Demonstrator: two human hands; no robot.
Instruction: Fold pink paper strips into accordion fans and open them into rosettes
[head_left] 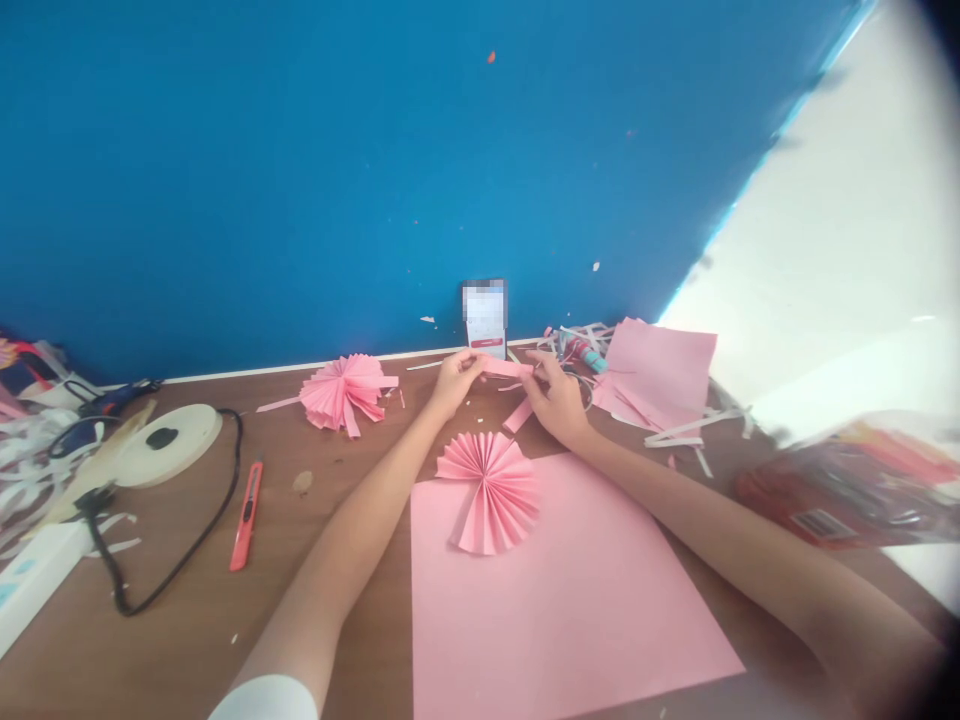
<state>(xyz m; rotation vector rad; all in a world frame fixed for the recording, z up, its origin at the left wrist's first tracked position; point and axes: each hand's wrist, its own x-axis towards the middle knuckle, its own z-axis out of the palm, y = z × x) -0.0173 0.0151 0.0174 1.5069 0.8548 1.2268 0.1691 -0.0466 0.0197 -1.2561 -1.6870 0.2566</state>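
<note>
My left hand [454, 380] and my right hand [556, 398] are stretched out to the far side of the brown table, both pinched on a narrow folded pink paper strip [507, 368] held between them. One end of the strip hangs down toward the table. Just in front of my hands a pleated pink paper fan [489, 490] lies on the top edge of a large pink paper sheet [570, 600]. A second, fuller pink pleated rosette [345, 392] lies to the left near the wall.
A phone [484, 314] leans against the blue wall behind my hands. Pink sheets [660, 372], paper scraps and a glue stick [586, 352] lie at right; a plastic packet [847, 490] further right. A red utility knife [246, 514], tape roll [166, 444] and black cable [187, 540] lie at left.
</note>
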